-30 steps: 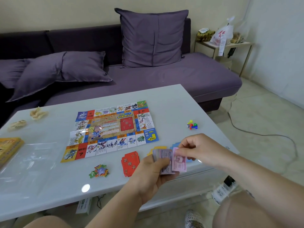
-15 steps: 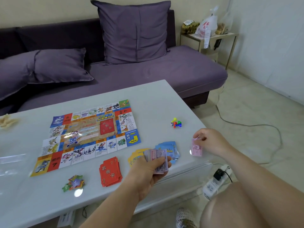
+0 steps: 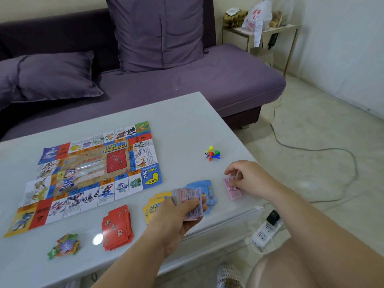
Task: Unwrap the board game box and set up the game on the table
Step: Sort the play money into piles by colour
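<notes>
Game board (image 3: 89, 179) lengthwise left-right, print upside down

I log the purple banknote stack (image 3: 190, 201) as fanned and gripped in the left hand (image 3: 176, 221). Just beyond that hand's fingers (image 3: 196, 204) the blue cards (image 3: 205, 187) lie spread flat on the surface (image 3: 187, 125), with the yellow cards (image 3: 151, 206) beside them. The pink banknote pile (image 3: 233, 191) lies flat, its far end pinched by the right hand (image 3: 247, 177). Beyond the right fingers, apart from them, the pawns and die (image 3: 212, 154) sit clustered. Left of the left fingers lie the red cards (image 3: 117, 227), then the star tokens (image 3: 64, 245). Beyond these lies the unfolded game board (image 3: 91, 177).
</notes>
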